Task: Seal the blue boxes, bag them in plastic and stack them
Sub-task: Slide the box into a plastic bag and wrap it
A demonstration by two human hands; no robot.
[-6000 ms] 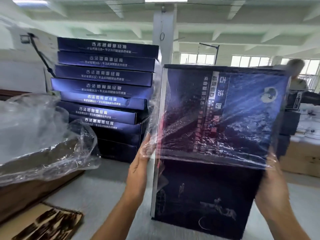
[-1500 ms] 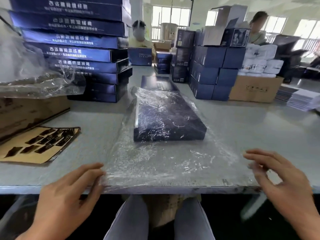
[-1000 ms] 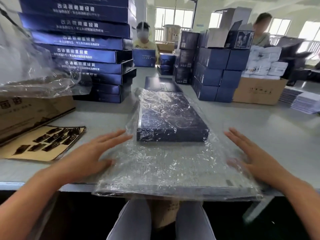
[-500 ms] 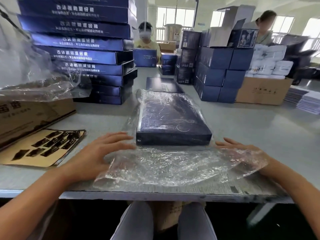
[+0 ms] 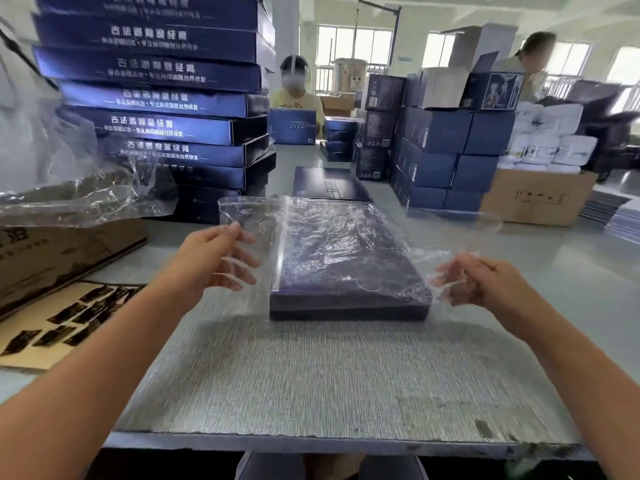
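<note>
A flat dark blue box (image 5: 346,268) lies on the grey table (image 5: 311,375) inside a clear plastic bag (image 5: 256,216). The bag's loose open end is folded up and back over the box. My left hand (image 5: 211,258) pinches the left corner of that flap, raised above the table beside the box. My right hand (image 5: 481,282) grips the bunched right corner of the flap at the box's near right corner. A tall stack of blue boxes (image 5: 162,98) stands at the back left.
A cardboard carton with loose plastic bags (image 5: 69,188) sits at the left, a brown sheet of dark stickers (image 5: 65,320) before it. Another flat box (image 5: 329,183) lies behind. Stacked blue cartons (image 5: 446,150) and a brown carton (image 5: 536,197) stand right. Two people work at the back.
Both hands have lifted the bag's loose end off the near table and folded it back over the box. The table in front of the box is now bare.
</note>
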